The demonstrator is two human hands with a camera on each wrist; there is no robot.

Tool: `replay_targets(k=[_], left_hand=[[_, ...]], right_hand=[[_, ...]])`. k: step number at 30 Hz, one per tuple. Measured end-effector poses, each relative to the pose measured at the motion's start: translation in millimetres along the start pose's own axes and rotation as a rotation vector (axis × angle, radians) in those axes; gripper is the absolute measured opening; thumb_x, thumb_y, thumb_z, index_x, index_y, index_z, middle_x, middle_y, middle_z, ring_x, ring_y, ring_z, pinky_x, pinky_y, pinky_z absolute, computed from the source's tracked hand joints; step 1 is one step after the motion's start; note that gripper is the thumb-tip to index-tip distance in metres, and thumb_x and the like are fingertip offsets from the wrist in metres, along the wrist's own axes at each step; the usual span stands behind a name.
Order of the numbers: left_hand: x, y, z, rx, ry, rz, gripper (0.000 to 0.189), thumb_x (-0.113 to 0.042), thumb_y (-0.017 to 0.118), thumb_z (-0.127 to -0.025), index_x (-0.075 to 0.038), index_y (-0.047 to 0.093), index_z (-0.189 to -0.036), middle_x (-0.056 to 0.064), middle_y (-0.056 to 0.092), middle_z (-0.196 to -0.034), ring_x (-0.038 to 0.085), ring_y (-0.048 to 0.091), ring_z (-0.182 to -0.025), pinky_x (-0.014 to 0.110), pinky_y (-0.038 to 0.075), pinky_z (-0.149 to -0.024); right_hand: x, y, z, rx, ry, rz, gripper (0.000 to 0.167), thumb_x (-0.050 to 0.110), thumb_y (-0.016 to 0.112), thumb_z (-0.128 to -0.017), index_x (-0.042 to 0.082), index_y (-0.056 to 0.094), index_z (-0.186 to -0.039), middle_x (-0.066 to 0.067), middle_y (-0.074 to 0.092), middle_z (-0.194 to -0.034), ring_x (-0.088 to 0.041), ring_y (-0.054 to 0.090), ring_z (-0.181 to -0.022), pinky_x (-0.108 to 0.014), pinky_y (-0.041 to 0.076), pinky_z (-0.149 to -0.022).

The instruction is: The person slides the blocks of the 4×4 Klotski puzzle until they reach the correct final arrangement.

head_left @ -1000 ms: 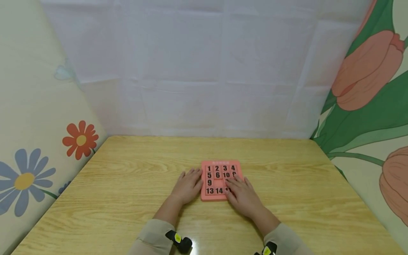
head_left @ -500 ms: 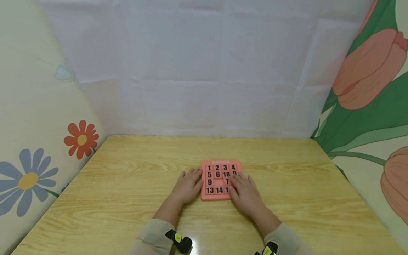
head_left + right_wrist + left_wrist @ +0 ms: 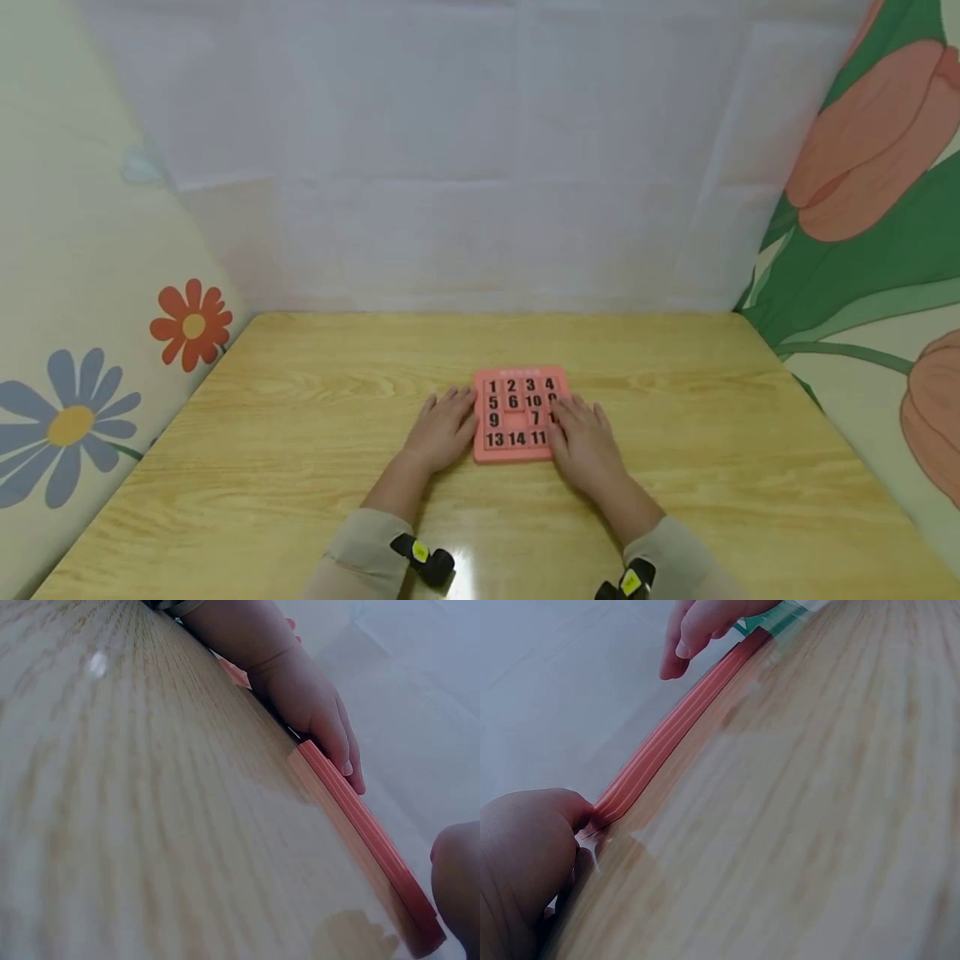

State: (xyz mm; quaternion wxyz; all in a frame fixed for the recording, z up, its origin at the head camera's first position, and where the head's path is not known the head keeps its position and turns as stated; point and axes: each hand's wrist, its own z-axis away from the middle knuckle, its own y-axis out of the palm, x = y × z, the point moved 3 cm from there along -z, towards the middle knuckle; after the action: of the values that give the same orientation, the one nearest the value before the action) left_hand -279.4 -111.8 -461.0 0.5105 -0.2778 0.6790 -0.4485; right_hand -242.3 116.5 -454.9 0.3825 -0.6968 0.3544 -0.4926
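A pink sliding number puzzle (image 3: 514, 456) lies flat on the wooden table. Black-numbered tiles fill its frame, with a gap right of the 9 tile and below the 6. My left hand (image 3: 440, 431) rests against the puzzle's left edge, fingers fairly straight; in the left wrist view its thumb touches the near corner. My right hand (image 3: 588, 442) lies over the puzzle's right side, covering part of the right-hand column. Seen from the left wrist, the right hand's loosely bent fingers (image 3: 694, 634) stand slightly above the tiles.
The wood-grain table (image 3: 300, 375) extends around the puzzle on every side. A white cloth (image 3: 480, 167) hangs behind it. Flower-patterned panels (image 3: 191, 325) stand to the left and right. Both sleeves carry black wrist cameras (image 3: 433, 567).
My right hand has drawn back to the right, uncovering the 7 and 11 tiles. The left hand stays at the left edge. The head view has tilted slightly downward.
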Motion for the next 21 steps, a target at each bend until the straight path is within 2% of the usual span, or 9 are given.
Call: replay_targets(k=[6, 13, 21], left_hand=[[-0.8, -1.1, -1.1, 0.009, -0.014, 0.004, 0.054, -0.035, 0.039, -0.105, -0.008, 0.036, -0.152, 0.014, 0.036, -0.157, 0.033, 0.026, -0.149, 0.055, 0.009, -0.124], [-1.7, -2.2, -3.8, 0.005, -0.014, 0.004, 0.054, -0.035, 0.040, -0.105, -0.008, 0.037, -0.152, 0.013, 0.037, -0.157, 0.033, 0.026, -0.149, 0.055, 0.010, -0.124], [-3.5, -2.7, -1.3, 0.012, -0.018, 0.001, 0.054, -0.035, 0.040, -0.105, -0.008, 0.037, -0.151, 0.013, 0.038, -0.157, 0.032, 0.026, -0.150, 0.055, 0.010, -0.124]], right_hand=[[0.2, -2.4, 0.9, -0.006, 0.022, -0.004, 0.046, 0.024, 0.046, -0.101, 0.003, 0.051, -0.141, -0.016, 0.047, -0.150, -0.036, 0.034, -0.145, -0.057, 0.018, -0.122], [-0.8, -6.2, -0.2, -0.043, 0.005, -0.004, 0.044, 0.021, 0.048, -0.099, 0.001, 0.054, -0.138, -0.018, 0.051, -0.146, -0.037, 0.037, -0.143, -0.058, 0.021, -0.121], [-0.9, -5.7, 1.0, -0.027, 0.016, -0.003, 0.044, 0.020, 0.048, -0.099, 0.002, 0.054, -0.139, -0.017, 0.051, -0.146, -0.036, 0.037, -0.143, -0.058, 0.021, -0.121]])
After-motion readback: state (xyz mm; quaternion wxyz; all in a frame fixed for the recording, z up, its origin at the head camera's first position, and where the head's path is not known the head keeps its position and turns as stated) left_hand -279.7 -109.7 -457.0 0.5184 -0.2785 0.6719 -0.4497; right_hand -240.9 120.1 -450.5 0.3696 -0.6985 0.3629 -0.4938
